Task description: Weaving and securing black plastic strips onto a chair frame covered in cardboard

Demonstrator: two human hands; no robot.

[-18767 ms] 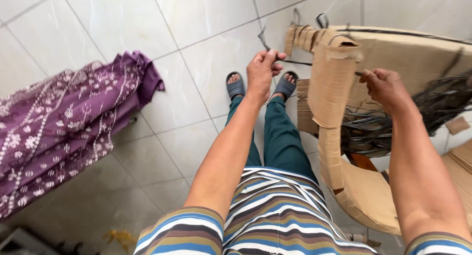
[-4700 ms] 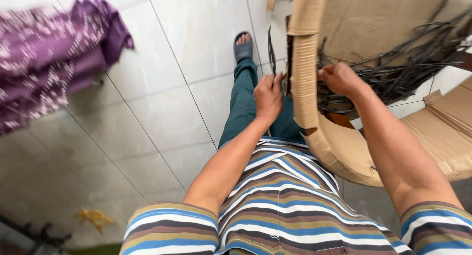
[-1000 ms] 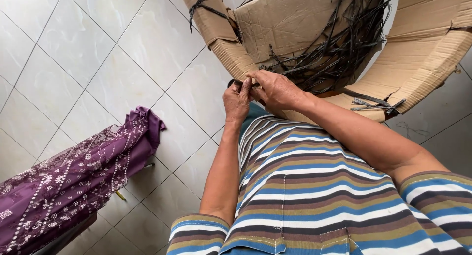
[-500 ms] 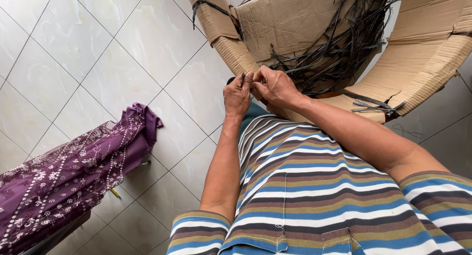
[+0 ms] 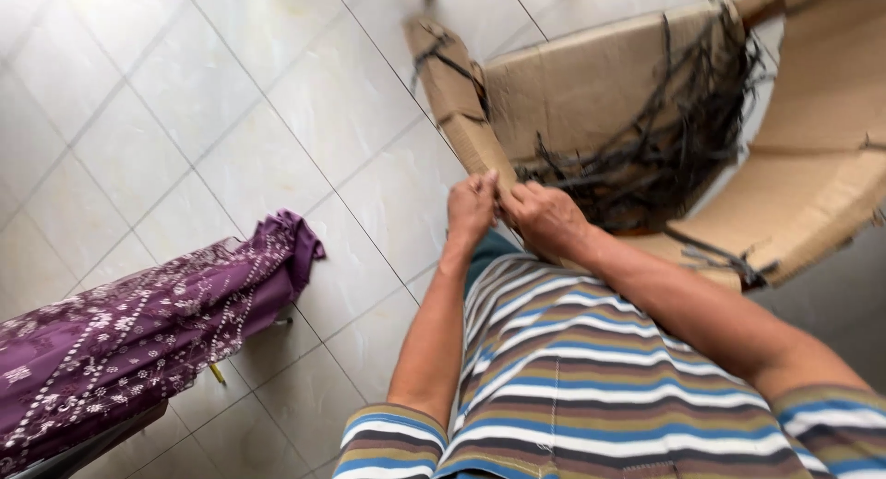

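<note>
Head view: both hands meet at the near edge of a curved cardboard piece (image 5: 591, 91) that stands on the tiled floor (image 5: 231, 101) just in front of the person's knees. The left hand (image 5: 471, 207) is curled, its fingertips pinched together at the top of the fist — it seems to hold the end of a thin dark strip, though the strip itself is too slim and blurred here to make out between the fingers. The right hand (image 5: 544, 219) is closed too, knuckles up, pressed against the left one and resting on the cardboard's folded edge; what it grips I cannot tell.

The hands sit tight together, probably because a fine strand needs both sets of fingertips to control it — one to pinch, one to steady.

Behind them a tangle of dark strips (image 5: 674, 137) lies in the hollow of the cardboard, heaped against its inner wall and trailing toward its right edge. The bent shape keeps the loose strands gathered within easy reach of the hands.

The striped shirt (image 5: 572, 368) fills the lower middle. At the floor's left side, well apart from the hands, a purple patterned cloth (image 5: 138, 331) drapes over something low.
</note>
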